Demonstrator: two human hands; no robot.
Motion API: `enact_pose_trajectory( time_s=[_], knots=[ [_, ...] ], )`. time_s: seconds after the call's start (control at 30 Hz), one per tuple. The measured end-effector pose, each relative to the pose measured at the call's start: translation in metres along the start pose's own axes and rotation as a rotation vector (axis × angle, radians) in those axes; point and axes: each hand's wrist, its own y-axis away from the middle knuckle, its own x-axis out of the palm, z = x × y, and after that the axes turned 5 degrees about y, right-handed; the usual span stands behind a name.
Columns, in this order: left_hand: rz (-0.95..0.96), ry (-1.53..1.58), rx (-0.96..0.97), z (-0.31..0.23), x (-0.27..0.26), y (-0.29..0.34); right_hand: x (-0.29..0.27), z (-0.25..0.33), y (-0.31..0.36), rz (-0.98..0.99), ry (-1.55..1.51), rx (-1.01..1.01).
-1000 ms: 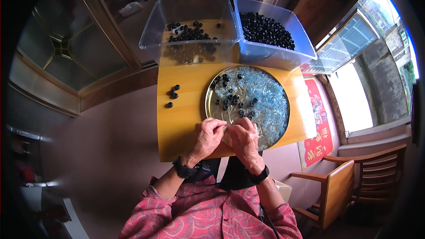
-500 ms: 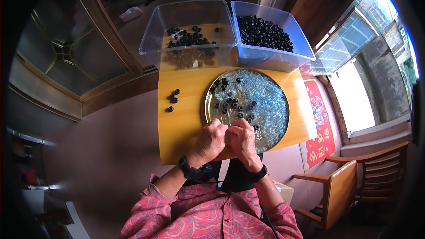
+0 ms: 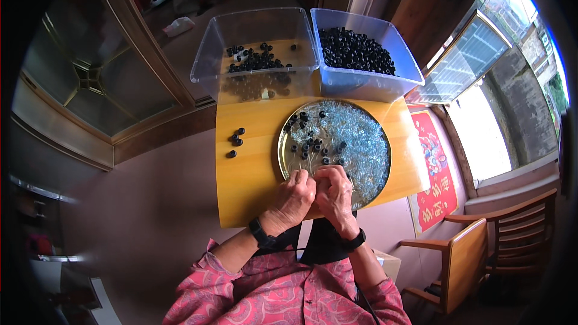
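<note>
Both my hands meet over the near edge of a round metal tray (image 3: 280,144). My left hand (image 3: 294,192) is closed with its fingers curled, and my right hand (image 3: 335,192) is closed right beside it. Whatever is between the fingertips is too small or hidden to make out. On the tray lies a spread of clear, bluish shiny small pieces (image 3: 367,138), mostly toward the right. Several small black round caps (image 3: 313,143) are scattered on its left and middle part.
At the table's (image 3: 241,186) back stand two clear plastic bins: the left bin (image 3: 208,54) holds some black caps, the right bin (image 3: 373,84) a large heap. Several loose black caps (image 3: 238,142) lie left of the tray. A wooden chair (image 3: 469,253) stands at the right.
My hands stay closed together and have shifted slightly in the picture. The view has tilted a little, so bins and tray appear a bit lower. The caps nearest my hands are now more covered.
</note>
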Motion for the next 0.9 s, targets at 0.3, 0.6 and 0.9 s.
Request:
enact_pose_trajectory(
  time_s=[0.3, 0.6, 0.9],
  knots=[
    [-0.080, 0.182, 0.050, 0.003, 0.006, 0.004, 0.005, 0.022, -0.007, 0.226, -0.440, 0.100],
    [-0.120, 0.169, 0.081, 0.008, 0.013, 0.005, 0.012, 0.021, -0.004, 0.202, -0.613, 0.267],
    [-0.045, 0.112, 0.150, 0.016, 0.037, 0.008, 0.013, 0.019, -0.009, 0.223, -0.454, 0.229]
  ],
)
